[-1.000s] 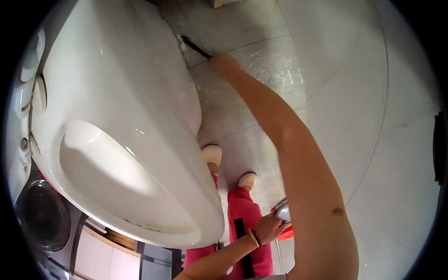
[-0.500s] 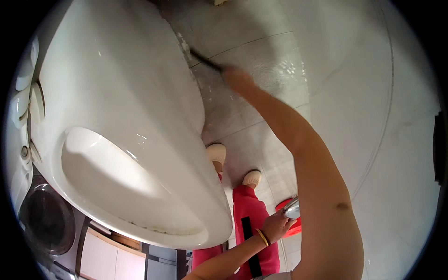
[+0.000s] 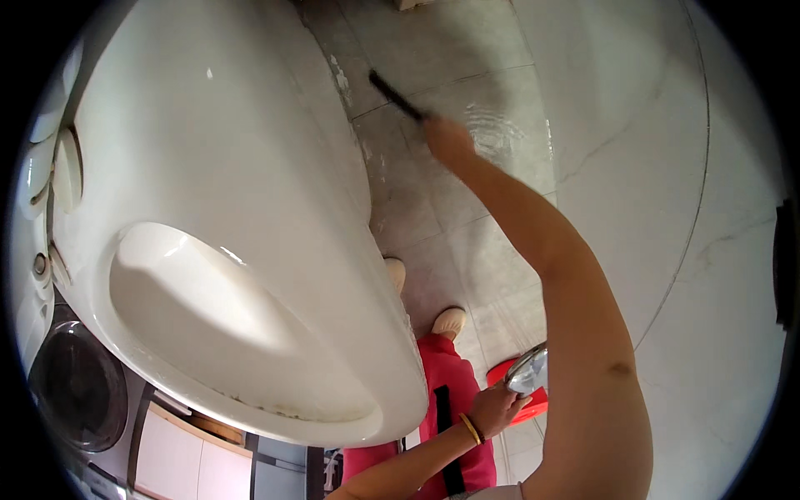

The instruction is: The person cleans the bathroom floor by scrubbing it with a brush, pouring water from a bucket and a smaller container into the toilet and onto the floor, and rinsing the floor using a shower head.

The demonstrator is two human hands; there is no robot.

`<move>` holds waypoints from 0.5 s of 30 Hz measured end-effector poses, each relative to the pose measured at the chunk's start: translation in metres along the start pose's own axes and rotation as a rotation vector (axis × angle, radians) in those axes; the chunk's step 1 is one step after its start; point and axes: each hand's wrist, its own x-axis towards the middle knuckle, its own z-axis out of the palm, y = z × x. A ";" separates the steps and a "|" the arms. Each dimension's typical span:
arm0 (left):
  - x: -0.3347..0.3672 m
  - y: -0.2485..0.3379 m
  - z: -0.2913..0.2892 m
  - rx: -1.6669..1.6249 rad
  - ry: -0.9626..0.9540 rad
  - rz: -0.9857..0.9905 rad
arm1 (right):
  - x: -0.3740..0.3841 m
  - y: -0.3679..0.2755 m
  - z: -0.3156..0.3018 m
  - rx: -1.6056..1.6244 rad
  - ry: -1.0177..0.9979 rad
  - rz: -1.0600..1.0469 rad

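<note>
My right hand (image 3: 450,142) is closed around one end of a slim black brush (image 3: 397,96) and reaches far over the wet grey floor. The brush's free end points up and left, just apart from the base of a large glossy white fixture (image 3: 250,158). Close to my body, my left hand (image 3: 497,408) grips a shiny silver rounded object (image 3: 528,372); part of it is hidden behind my right arm, and I cannot tell its kind. Below and behind it a red container (image 3: 533,408) shows in part.
A hollow (image 3: 200,300) in the white fixture has dark stains along its near edge. Flaking white patches (image 3: 340,79) run along its base. Water ripples (image 3: 492,133) glisten on the tiles. My shoe (image 3: 449,321) stands below; a round dark appliance door (image 3: 79,387) is at left.
My right hand has drawn the brush rightward, away from the fixture's base. My left hand still grips the silver object. The whole view has shifted slightly.
</note>
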 end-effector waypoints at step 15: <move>0.000 -0.009 0.008 0.208 -0.156 -0.070 | 0.074 0.046 -0.017 0.006 0.204 -0.120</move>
